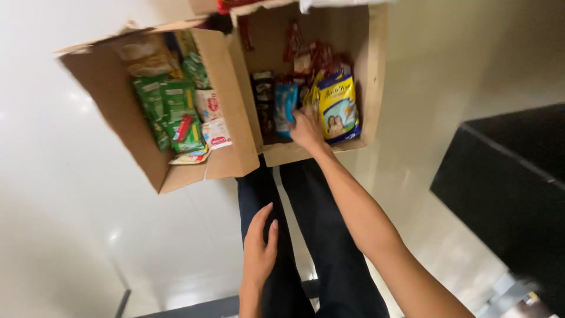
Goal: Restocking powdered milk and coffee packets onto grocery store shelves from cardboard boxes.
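— Closest to us is the left hand (259, 242), resting flat on the dark trouser leg (276, 235), fingers together and loosely straight, thumb out a little. It holds nothing.

— And the other one?

— The right hand (306, 128) is stretched well forward, down inside the right-hand cardboard box (374, 70). The fingers are bent over the tops of the packets; the frame is blurred there, so I cannot tell whether they have closed on anything or only touch.

— What are they on?

— They sit between two packets: the yellow and blue bag (338, 106) just to the right of the fingers, touching or nearly so, and a small blue packet (285, 100) just to their left. The yellow and blue bag stands upright on its bottom edge, its long axis running away from the person, up the frame, leaning toward the box's right wall. So it lies ahead and slightly right of the fingertips.

— Which hand is nearer it?

— The right, by far. The left is well apart, back at the thigh.

— Anything else in that box?

— Dark and red wrappers (306, 56) farther back, behind the bag. Beside it, to the left and touching it, a second open cardboard box (112, 100) is packed with green packets (170, 106) and a few white ones (212, 112). Both boxes stand on a pale glossy floor (53, 176); a black piece of furniture (518, 188) stands off to the right.
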